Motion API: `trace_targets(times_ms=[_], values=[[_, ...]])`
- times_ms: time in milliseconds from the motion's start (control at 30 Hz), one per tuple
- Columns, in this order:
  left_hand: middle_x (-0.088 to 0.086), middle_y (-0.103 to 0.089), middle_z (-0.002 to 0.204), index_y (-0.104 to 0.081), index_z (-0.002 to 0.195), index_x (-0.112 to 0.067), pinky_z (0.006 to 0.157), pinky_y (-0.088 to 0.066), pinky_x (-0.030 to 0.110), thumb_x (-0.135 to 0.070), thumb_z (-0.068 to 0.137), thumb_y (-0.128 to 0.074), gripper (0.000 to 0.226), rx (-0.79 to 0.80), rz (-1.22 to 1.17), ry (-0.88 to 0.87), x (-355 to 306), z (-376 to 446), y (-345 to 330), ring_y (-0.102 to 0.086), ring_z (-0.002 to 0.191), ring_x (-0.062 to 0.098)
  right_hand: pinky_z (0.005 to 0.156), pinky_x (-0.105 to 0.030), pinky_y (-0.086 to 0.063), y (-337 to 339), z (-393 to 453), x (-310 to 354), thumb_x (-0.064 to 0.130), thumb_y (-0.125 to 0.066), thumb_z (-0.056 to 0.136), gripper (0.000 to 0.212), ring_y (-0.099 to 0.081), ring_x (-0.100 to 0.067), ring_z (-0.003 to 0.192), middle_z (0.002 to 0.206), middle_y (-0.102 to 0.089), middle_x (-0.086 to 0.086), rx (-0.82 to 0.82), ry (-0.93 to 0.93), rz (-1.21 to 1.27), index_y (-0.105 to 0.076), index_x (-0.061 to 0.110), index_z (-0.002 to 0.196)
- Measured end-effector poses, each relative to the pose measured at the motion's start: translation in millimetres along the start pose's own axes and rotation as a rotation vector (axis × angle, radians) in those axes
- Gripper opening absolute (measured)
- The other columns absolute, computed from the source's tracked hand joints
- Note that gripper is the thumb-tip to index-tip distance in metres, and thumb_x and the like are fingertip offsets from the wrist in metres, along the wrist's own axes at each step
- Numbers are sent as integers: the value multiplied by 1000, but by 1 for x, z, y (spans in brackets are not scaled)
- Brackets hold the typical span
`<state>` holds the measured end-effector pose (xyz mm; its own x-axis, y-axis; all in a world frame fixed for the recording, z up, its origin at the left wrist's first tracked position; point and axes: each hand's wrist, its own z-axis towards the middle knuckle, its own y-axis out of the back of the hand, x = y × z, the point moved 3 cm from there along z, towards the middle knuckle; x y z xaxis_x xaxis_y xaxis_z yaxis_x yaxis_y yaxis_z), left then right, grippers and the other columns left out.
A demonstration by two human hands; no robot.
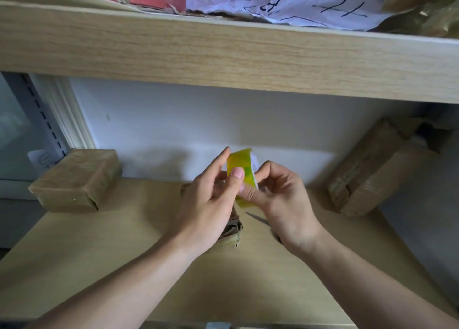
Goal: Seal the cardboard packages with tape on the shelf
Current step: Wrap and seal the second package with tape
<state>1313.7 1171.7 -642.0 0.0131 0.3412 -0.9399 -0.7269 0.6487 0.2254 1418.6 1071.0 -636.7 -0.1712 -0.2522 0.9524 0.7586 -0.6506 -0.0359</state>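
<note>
— What's over on the left from where you stand?

— A taped brown package (75, 179) at nine o'clock on the lower shelf (104, 266), hard by the slotted upright (42, 115). Looks sealed already.

— And the middle?

— Both hands are up over the shelf at its centre. The left hand (211, 202) has its thumb pressed on the face of the yellow-green tape roll (242, 172), forefinger straight along the top edge. The right hand (280, 194) has its grip clamped on the roll's far side, fingers curled round it. I'd guess they're hunting for the loose end.

— The box they're meant to seal?

— A small ragged carton (233, 229) lies on the shelf directly under the wrists, mostly hidden. A blade, scissors perhaps (258, 220), pokes out just beside it at five o'clock from the roll.

— Trouble ahead?

— If the thumbnail misses the end, the tape may split into a sliver. A dropped wrist could catch that blade point. And that torn corner may not hold tape flat.

— Further right?

— Another taped package (372, 174) at three o'clock, tilted against the wall.
</note>
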Motion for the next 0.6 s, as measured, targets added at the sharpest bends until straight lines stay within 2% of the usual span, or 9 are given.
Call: trace_targets(times_ms=[33,100,133,200,233,300,367,467,600], values=[[-6,-70,84,-48,147,-44,89,-51,35,-69,88,-57,65,9,-39,6,0,-1,-2,-65,81,5,64,-28,-49,-3,-3,-1,22,-91,74,44,-53,-21,66,77,-61,-27,25,52,-146,-57,-5,78],[-11,-73,101,-51,145,-42,102,-52,36,-68,78,-64,72,6,-74,3,-1,-2,-5,-69,101,6,65,-30,-52,-9,-7,0,30,-83,74,20,-56,-18,65,76,-68,-3,61,149,-424,-65,23,80],[-13,-75,105,-52,143,-43,102,-53,39,-68,75,-66,75,-12,-61,-16,-2,-3,-4,-70,105,8,63,-25,-51,-10,-9,3,29,-77,73,16,-56,-12,64,75,-68,8,75,187,-509,-63,35,79],[-14,-74,108,-51,143,-43,97,-56,41,-65,74,-68,74,-72,12,-70,-4,-2,-1,-71,104,10,60,-13,-46,-10,-11,10,24,-75,75,27,-59,-6,66,72,-64,20,83,267,-629,-56,43,75],[-14,-73,106,-50,144,-41,95,-57,41,-62,78,-67,72,-99,52,-95,-5,-1,3,-70,101,10,61,-13,-49,-9,-11,15,26,-76,77,23,-62,-6,70,73,-64,19,90,291,-653,-58,41,78],[-14,-69,98,-48,148,-38,91,-57,39,-55,85,-65,68,-130,107,-144,-8,0,9,-67,93,9,64,-28,-58,-6,-11,20,40,-75,78,15,-66,-10,79,77,-66,15,53,326,-665,-66,32,87],[-13,-70,98,-49,146,-38,86,-57,34,-52,89,-64,60,-121,119,-192,-14,-2,12,-67,90,10,69,-29,-56,2,-10,20,48,-72,77,32,-65,-12,89,88,-65,14,-44,379,-696,-65,25,97],[-14,-68,91,-58,129,-33,73,-52,22,-48,96,-61,37,-99,135,-278,-24,-6,11,-66,80,10,86,-17,-42,0,-14,16,39,-61,82,38,-55,-14,108,109,-56,4,-97,492,-646,-55,19,113],[-14,-68,96,-59,124,-28,72,-52,25,-47,99,-57,32,-79,213,-332,-24,-7,12,-66,87,9,94,-25,-41,-1,-10,14,30,-44,85,34,-50,-16,114,118,-52,4,-213,394,-408,-48,22,118]])
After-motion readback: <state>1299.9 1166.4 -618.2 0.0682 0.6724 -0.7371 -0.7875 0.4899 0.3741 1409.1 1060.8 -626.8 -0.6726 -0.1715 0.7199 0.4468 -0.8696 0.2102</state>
